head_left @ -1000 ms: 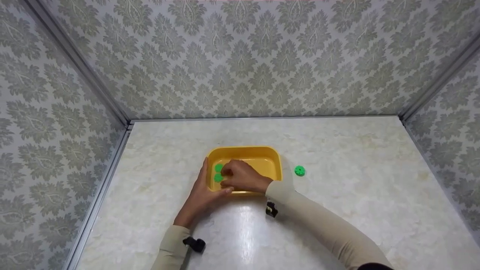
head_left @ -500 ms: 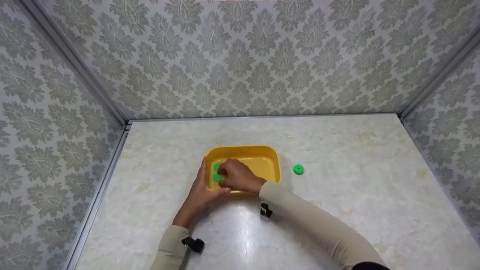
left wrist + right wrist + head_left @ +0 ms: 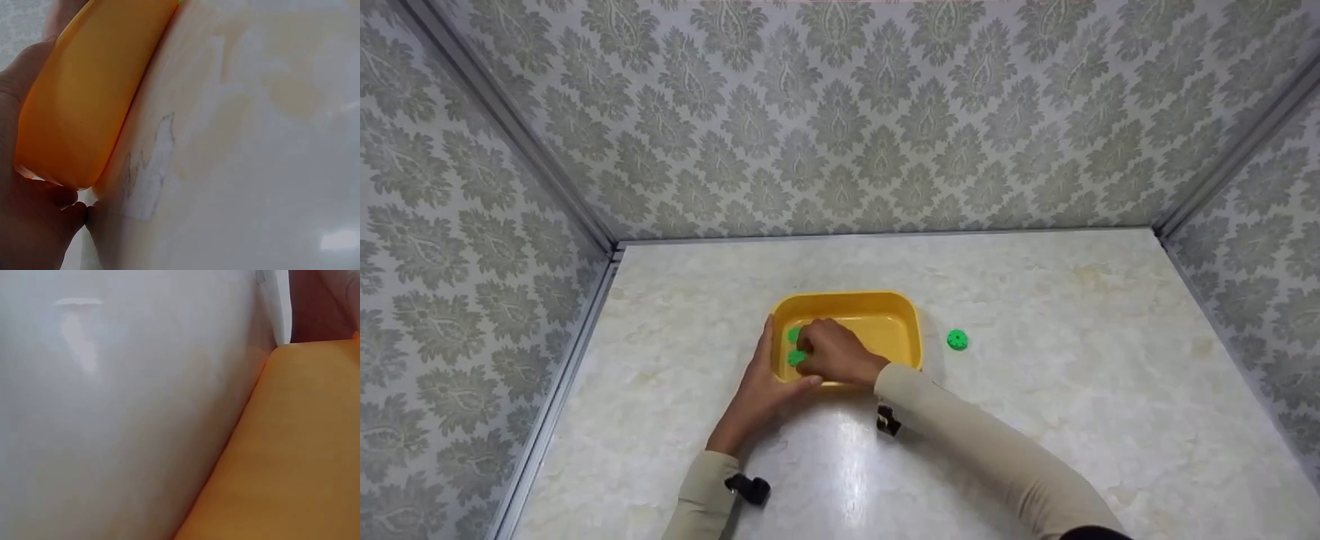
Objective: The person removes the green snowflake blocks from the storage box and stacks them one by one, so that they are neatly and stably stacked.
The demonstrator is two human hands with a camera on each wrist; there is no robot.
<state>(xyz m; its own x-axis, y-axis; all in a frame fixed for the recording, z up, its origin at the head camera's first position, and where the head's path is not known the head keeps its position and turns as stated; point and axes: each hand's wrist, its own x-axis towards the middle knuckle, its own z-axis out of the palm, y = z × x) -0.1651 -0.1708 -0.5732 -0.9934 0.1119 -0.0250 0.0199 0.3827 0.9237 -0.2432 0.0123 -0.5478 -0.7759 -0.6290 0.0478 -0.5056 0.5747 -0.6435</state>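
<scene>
In the head view, a yellow rectangular tray sits on the table. My left hand grips its near left corner, with fingers along the left side and thumb over the front rim. In the left wrist view, that hand lies against the tray's outer wall. Reaching inside from the right, my right hand has curled fingers and pinches a green toothed disc near the left wall. Just beyond lies a second green disc, partly covered by the fingers. The right fingertips are mostly hidden.
Another green toothed disc lies on the marbled table, right of the tray. Patterned wall panels stand behind the table and along both sides. In the right wrist view, the tray's outer wall fills the lower right.
The right hand and sleeve have shifted slightly left inside the tray. The nearer green disc has moved a little toward the front. The left hand keeps its grip.
</scene>
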